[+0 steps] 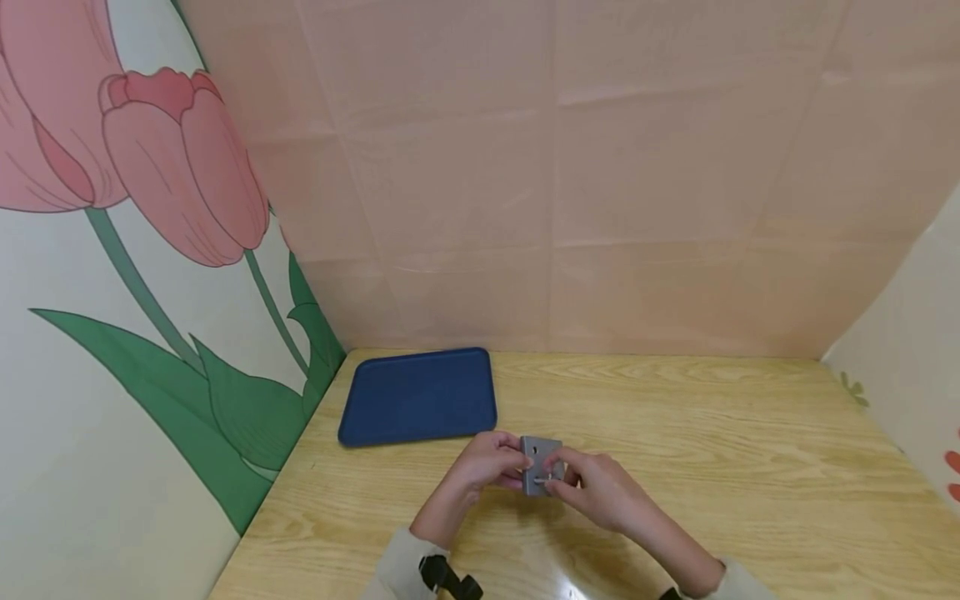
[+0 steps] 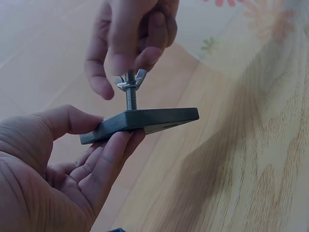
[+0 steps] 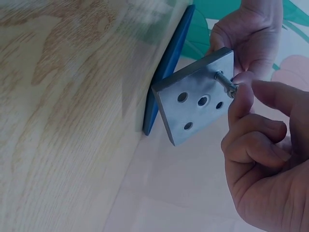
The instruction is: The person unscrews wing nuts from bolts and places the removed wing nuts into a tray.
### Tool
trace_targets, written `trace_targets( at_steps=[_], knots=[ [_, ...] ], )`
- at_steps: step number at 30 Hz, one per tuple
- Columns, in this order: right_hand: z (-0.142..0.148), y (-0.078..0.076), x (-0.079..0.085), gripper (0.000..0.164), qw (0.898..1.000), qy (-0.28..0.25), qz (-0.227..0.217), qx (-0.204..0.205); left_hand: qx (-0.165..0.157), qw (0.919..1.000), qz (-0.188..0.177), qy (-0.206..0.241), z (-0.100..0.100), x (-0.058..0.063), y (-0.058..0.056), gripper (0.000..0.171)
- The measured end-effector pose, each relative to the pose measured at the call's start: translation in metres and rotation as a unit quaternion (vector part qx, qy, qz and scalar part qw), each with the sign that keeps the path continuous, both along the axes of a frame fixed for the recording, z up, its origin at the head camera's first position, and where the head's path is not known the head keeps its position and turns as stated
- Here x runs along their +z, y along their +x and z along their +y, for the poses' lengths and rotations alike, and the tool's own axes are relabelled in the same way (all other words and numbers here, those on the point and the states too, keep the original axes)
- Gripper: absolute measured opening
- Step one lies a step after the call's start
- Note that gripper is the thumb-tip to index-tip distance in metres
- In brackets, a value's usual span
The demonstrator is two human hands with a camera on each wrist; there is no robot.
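A grey metal plate (image 3: 193,94) with several round holes is held above the table. A threaded bolt (image 2: 131,100) stands out from its face near one corner, bearing a silver wing nut (image 2: 131,81) partway along it. My left hand (image 1: 491,461) grips the plate by its edge, thumb on one face and fingers (image 2: 112,157) beneath the other. At the wing nut, my right hand (image 1: 600,487) has its thumb and forefinger around the nut and the bolt's end; its other fingers (image 3: 258,140) are curled. The fingertips partly cover the nut in the right wrist view.
A blue tray (image 1: 420,398) lies on the wooden table (image 1: 712,442), back left of the hands. A tulip-painted wall (image 1: 172,333) rises at the left, a pinkish sheet (image 1: 555,183) hangs behind, and a pale wall (image 1: 915,358) stands at the right.
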State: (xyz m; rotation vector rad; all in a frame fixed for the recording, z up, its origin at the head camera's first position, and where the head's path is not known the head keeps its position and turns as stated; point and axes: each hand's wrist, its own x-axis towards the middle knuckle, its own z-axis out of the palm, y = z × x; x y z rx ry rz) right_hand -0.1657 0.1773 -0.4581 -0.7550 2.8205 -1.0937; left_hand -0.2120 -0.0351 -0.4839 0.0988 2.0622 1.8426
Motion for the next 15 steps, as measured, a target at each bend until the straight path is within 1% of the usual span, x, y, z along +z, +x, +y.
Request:
trace_targets(
  at_steps=[6, 8, 11, 15],
  knots=[
    [-0.0016, -0.0001, -0.0006, 0.016, 0.998, 0.006, -0.024, -0.064, 0.005, 1.0000, -0.001, 0.002, 0.0009, -0.0005, -0.0002, 0.021],
    [-0.0016, -0.0007, -0.0004, 0.015, 0.997, 0.010, -0.034, -0.076, 0.005, 1.0000, -0.002, 0.001, 0.0011, -0.0007, -0.0002, 0.021],
    [-0.0014, -0.0012, 0.0002, 0.015, 0.996, 0.011, -0.041, -0.080, 0.004, 1.0000, -0.003, 0.000, 0.0015, -0.0010, -0.0001, 0.021],
    [-0.0006, -0.0016, -0.0001, 0.015, 0.997, 0.013, -0.035, -0.069, 0.004, 1.0000, -0.002, 0.001, 0.0021, -0.0008, 0.0002, 0.021]
  ],
)
